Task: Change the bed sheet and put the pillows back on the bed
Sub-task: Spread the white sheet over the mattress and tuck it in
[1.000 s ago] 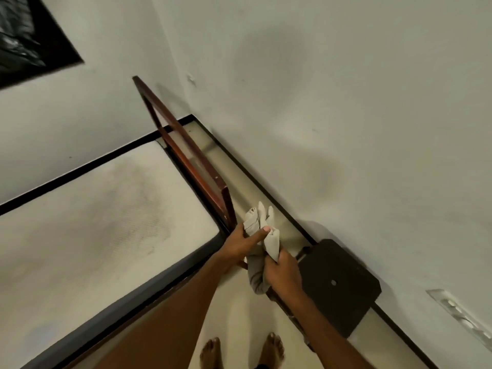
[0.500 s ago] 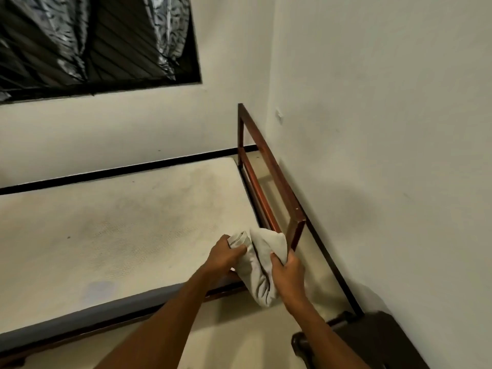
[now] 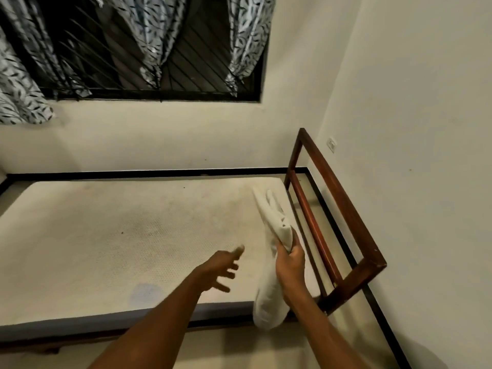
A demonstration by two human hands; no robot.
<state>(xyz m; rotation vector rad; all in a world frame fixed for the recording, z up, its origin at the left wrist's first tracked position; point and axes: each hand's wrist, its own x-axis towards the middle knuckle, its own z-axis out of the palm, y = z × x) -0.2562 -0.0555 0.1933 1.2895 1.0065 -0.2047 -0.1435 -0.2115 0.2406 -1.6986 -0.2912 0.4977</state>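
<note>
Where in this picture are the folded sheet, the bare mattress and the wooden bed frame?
sheet (image 3: 265,306): head view, on its hanging lower end.
mattress (image 3: 106,235): head view, on its bare middle.
bed frame (image 3: 335,191): head view, on its top rail.

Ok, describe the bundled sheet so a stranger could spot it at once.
Find the bare mattress below the barred window. At its right end, beside the brown wooden frame, the right hand grips the sheet. It alone is plain white and bunched.

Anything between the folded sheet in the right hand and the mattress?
Nothing visible. The right hand grips the folded sheet above the mattress; the left hand is open beside it, the wooden bed end off to the right.
</note>
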